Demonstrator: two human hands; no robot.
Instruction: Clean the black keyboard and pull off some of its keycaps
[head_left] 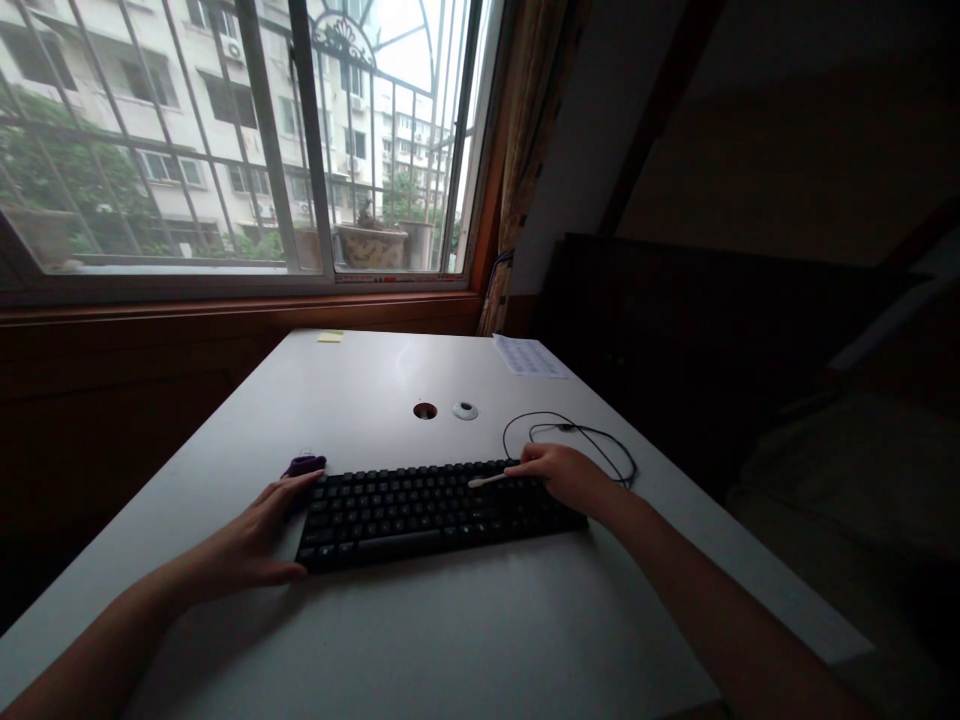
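Note:
A black keyboard point(427, 510) lies on the white desk point(450, 620) in front of me. My left hand point(262, 530) rests against the keyboard's left end, fingers stretched along its edge and thumb at the front corner. My right hand point(566, 475) sits over the keyboard's right side, fingers pinched on a thin white stick point(491, 481) whose tip points left across the upper key rows. A small purple object point(304, 465) lies just beyond my left fingertips.
The keyboard's black cable point(577, 435) loops on the desk behind my right hand. A cable hole point(425, 411) and its white cap point(465, 410) sit mid-desk. A yellow note point(330, 337) and a printed sheet point(529, 355) lie near the window wall. Dark furniture stands to the right.

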